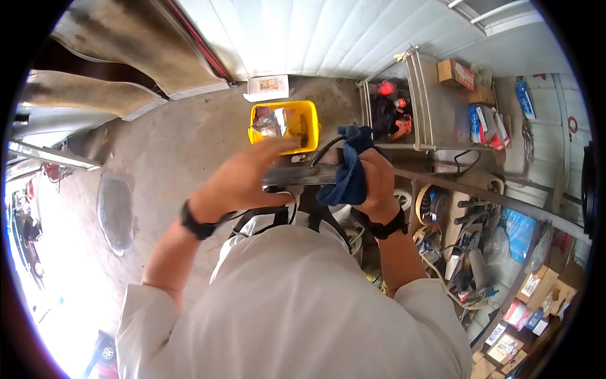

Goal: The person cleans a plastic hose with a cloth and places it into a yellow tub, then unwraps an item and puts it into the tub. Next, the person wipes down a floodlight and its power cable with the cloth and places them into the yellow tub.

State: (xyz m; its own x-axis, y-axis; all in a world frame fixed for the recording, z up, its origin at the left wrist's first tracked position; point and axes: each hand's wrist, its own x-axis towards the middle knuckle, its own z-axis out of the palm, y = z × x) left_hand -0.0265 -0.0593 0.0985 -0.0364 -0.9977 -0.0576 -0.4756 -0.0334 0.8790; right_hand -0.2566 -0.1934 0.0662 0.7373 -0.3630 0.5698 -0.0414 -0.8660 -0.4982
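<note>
The right hand [377, 184] clutches a blue cloth [346, 174] at a flat bar [306, 175] before the white shirt [303, 297]; the blurred left hand [237, 177] spreads wide by its other end. Box labels [532, 283] are unreadable from here.

A: Wall [284, 38]?
B: White, ribbed, behind the rack [421, 101].
A: Floor [164, 189]?
B: Concrete, left of the rack; grey patch [116, 213] farther left.
A: Light?
B: Blown-out glare [50, 278], far left of the rack.
A: Else?
B: Stained panels [136, 38] left of the rack; cardboard boxes [538, 284] right, nearer the camera.
</note>
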